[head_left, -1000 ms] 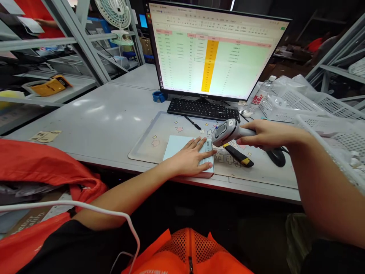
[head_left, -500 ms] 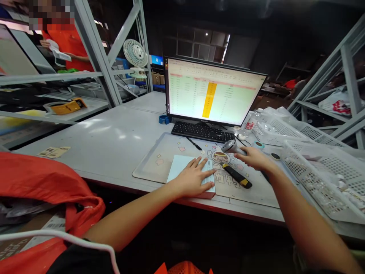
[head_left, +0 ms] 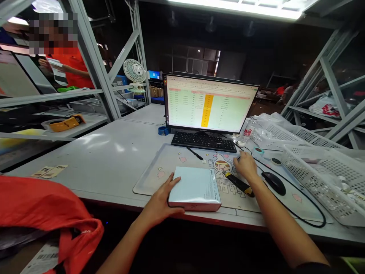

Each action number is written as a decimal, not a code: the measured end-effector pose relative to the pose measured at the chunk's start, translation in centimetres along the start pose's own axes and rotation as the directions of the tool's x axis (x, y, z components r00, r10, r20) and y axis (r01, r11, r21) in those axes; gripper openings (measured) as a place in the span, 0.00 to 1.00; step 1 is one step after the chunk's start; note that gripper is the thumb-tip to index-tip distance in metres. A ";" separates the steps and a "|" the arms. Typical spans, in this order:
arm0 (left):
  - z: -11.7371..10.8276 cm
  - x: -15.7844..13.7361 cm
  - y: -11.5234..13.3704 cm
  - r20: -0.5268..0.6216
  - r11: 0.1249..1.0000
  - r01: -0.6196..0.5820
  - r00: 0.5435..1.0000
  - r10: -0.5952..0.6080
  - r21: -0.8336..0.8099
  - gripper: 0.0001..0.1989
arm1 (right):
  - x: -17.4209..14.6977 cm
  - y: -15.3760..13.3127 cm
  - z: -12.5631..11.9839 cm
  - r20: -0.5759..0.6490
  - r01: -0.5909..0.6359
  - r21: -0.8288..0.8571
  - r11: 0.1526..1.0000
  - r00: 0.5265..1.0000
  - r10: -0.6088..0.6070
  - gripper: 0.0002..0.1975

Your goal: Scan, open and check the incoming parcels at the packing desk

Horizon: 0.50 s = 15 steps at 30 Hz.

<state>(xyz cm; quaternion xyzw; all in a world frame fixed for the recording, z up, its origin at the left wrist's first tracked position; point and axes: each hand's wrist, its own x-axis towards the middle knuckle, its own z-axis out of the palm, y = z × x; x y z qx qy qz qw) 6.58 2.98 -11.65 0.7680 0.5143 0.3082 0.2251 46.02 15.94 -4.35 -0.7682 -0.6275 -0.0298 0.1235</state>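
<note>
A pale blue flat box lies near the desk's front edge, with fine print along its right side. My left hand grips its left edge, fingers on the top and thumb at the front side. Over the desk mat, my right hand is curled round a barcode scanner, of which the hand hides nearly everything. Just left of my right forearm lies a yellow and black utility knife. A black pen rests behind the box.
Behind the mat stand a keyboard and a monitor showing a spreadsheet. A black mouse, a looping cable and white baskets are at the right. A person in orange stands beyond the frame at left.
My left hand has gone from lying on top of the box to gripping its left edge. My right hand has lowered and turned, and the scanner's head is now mostly hidden. The view has tilted up.
</note>
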 end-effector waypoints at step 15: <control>0.6 -0.2 -0.6 -0.024 0.991 0.089 0.995 -0.092 -0.100 0.46 | 6.4 -8.4 7.4 0.096 0.077 0.113 0.991 0.992 -0.088 0.31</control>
